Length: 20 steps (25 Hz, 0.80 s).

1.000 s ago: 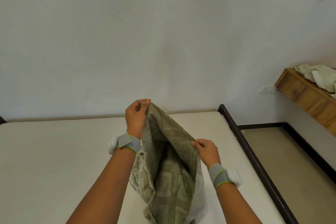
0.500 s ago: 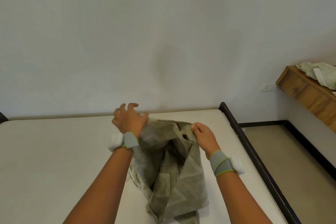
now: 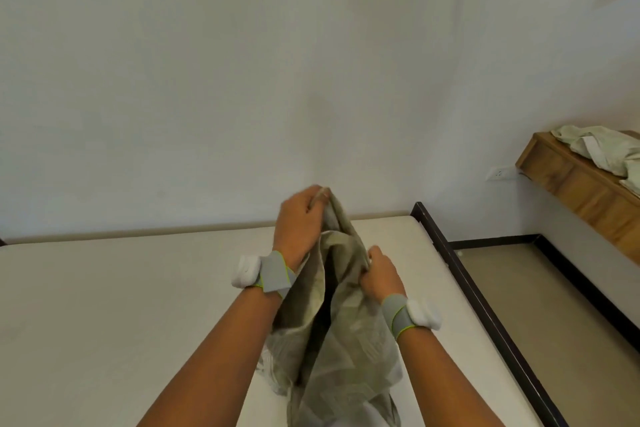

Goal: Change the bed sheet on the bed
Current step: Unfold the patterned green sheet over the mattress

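The mattress [image 3: 121, 305] is seen bare: a broad, flat, cream slab with a smooth, faintly matte face and a rounded far edge set against the wall, bounded on its right by a dark, hard bed frame rail [image 3: 467, 284].

Above it, near its right side, the bed sheet [image 3: 339, 333] is held bunched, a soft olive-green cloth printed with pale angular blocks, limp and deeply creased, its lower folds resting on the mattress.

The step in hand is judged to be the finding of an edge so that the sheet can be opened. It is best done by working along the hem until a corner is reached, the cloth kept lifted so that its folds fall free, and then spread wide across the bed.

The sheet's upper edge is pinched by the left hand [image 3: 298, 222], fingers curled, held the higher of the two. A lower fold is gripped by the right hand [image 3: 379, 274], also curled round the cloth.

A wooden shelf [image 3: 575, 184] at the right carries a pale crumpled cloth [image 3: 602, 149].
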Tool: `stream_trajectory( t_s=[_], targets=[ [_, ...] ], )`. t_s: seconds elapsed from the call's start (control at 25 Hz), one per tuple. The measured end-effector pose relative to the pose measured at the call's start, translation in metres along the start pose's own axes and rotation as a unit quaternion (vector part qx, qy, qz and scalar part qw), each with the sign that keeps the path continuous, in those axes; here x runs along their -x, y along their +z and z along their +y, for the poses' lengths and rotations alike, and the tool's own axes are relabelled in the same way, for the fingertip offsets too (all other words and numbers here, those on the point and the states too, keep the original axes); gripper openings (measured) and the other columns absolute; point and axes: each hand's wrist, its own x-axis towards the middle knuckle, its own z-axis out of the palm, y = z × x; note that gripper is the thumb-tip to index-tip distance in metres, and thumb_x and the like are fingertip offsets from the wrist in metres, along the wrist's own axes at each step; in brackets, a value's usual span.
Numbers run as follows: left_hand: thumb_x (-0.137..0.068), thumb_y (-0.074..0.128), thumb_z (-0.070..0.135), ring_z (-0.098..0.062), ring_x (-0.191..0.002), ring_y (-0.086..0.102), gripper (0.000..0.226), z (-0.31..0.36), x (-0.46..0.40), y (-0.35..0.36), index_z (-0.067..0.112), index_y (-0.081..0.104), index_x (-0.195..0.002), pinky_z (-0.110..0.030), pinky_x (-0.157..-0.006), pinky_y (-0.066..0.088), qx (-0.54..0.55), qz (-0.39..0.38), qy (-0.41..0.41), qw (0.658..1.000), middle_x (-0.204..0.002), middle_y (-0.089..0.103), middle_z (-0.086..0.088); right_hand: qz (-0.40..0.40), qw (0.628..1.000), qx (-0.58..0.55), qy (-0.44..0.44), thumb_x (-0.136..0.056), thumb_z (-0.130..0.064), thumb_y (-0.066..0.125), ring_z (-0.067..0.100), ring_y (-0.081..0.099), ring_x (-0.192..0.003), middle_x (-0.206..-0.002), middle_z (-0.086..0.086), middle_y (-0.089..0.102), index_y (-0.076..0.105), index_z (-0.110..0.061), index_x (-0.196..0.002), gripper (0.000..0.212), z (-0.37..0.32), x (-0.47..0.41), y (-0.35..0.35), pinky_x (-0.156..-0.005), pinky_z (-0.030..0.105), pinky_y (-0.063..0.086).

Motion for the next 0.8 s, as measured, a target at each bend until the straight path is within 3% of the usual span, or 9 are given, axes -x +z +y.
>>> stream_trajectory(
  t_s=[0.08,0.16,0.24,0.32,0.48,0.56,0.68,0.72,0.8],
  targets=[
    [-0.097,0.049,0.025,-0.01,-0.063,0.049,0.032,-0.005,-0.016,-0.024,0.011,0.055,-0.069,-0.028,-0.063,0.041,0.087,0.143,-0.038,0.985,-0.064,0.056,0.001,-0.026,0.997,0.046,0.051,-0.086,-0.02,0.052,0.038,0.056,-0.101,-0.109,0.017,0.053,0.04,-0.017,-0.092,0.013,0.024,0.007,0.01,-0.075,0.036,0.043],
    [-0.097,0.047,0.026,-0.016,-0.074,0.059,0.029,-0.028,-0.032,-0.052,0.017,0.066,-0.077,-0.028,-0.071,0.047,0.126,0.225,-0.09,0.962,-0.074,0.064,0.001,0.013,0.998,0.025,0.053,-0.083,-0.008,0.049,0.037,0.059,-0.095,-0.099,0.017,0.061,0.054,-0.012,-0.086,0.007,0.024,0.011,0.006,-0.074,0.038,0.048],
    [-0.098,0.044,0.027,-0.026,-0.087,0.063,0.03,-0.062,-0.036,-0.071,0.016,0.069,-0.086,-0.032,-0.079,0.048,0.097,0.263,-0.143,0.949,-0.087,0.068,-0.007,0.076,0.997,-0.029,0.01,-0.08,0.002,0.045,0.034,0.061,-0.092,-0.094,0.015,0.066,0.067,-0.012,-0.089,0.028,0.012,0.006,-0.004,-0.079,0.036,0.052],
    [-0.1,0.041,0.026,-0.028,-0.087,0.059,0.034,-0.088,-0.033,-0.084,0.008,0.066,-0.087,-0.032,-0.078,0.044,0.067,0.28,-0.168,0.943,-0.091,0.066,-0.014,0.113,0.99,-0.073,-0.044,-0.079,0.007,0.042,0.029,0.06,-0.097,-0.102,0.009,0.067,0.07,-0.014,-0.102,0.042,-0.006,0.003,-0.017,-0.084,0.03,0.048],
    [-0.099,0.042,0.024,-0.021,-0.074,0.046,0.038,-0.095,-0.033,-0.102,0.016,0.047,-0.062,-0.032,-0.071,0.038,0.119,0.334,-0.176,0.918,-0.066,0.052,-0.003,0.164,0.983,-0.052,-0.068,-0.077,0.005,0.045,0.03,0.058,-0.096,-0.105,0.011,0.065,0.064,-0.013,-0.107,0.039,-0.026,0.002,-0.018,-0.077,0.029,0.044],
    [-0.099,0.042,0.025,-0.029,-0.078,0.052,0.035,-0.1,-0.03,-0.106,0.014,0.051,-0.066,-0.036,-0.075,0.042,0.112,0.353,-0.2,0.907,-0.077,0.058,-0.014,0.164,0.986,0.006,-0.031,-0.08,0.002,0.046,0.036,0.058,-0.102,-0.11,0.017,0.065,0.065,-0.011,-0.109,0.036,-0.032,-0.003,-0.023,-0.078,0.033,0.045],
    [-0.093,0.048,0.034,-0.037,-0.115,0.05,0.029,-0.1,-0.013,-0.095,0.012,0.061,-0.107,-0.044,-0.097,0.038,-0.06,0.301,-0.266,0.914,-0.121,0.056,-0.017,0.173,0.981,-0.064,-0.064,-0.083,0.005,0.045,0.038,0.057,-0.111,-0.116,0.02,0.065,0.066,-0.006,-0.111,0.037,-0.058,-0.007,-0.033,-0.09,0.034,0.044],
    [-0.085,0.056,0.044,-0.032,-0.126,0.043,0.043,-0.095,-0.006,-0.083,0.02,0.056,-0.121,-0.048,-0.107,0.032,-0.13,0.232,-0.22,0.939,-0.132,0.05,-0.01,0.167,0.977,-0.082,-0.103,-0.082,0.006,0.045,0.036,0.058,-0.111,-0.115,0.019,0.066,0.067,-0.005,-0.11,0.037,-0.072,-0.005,-0.033,-0.091,0.032,0.044],
    [-0.069,0.061,0.065,-0.011,-0.135,0.031,0.073,-0.077,0.006,-0.054,0.036,0.041,-0.134,-0.053,-0.116,0.008,-0.202,-0.01,-0.091,0.975,-0.14,0.039,0.011,0.132,0.972,-0.093,-0.171,-0.079,0.007,0.047,0.028,0.061,-0.104,-0.107,0.014,0.069,0.069,-0.007,-0.103,0.036,-0.098,0.003,-0.029,-0.086,0.027,0.044]
  ],
)
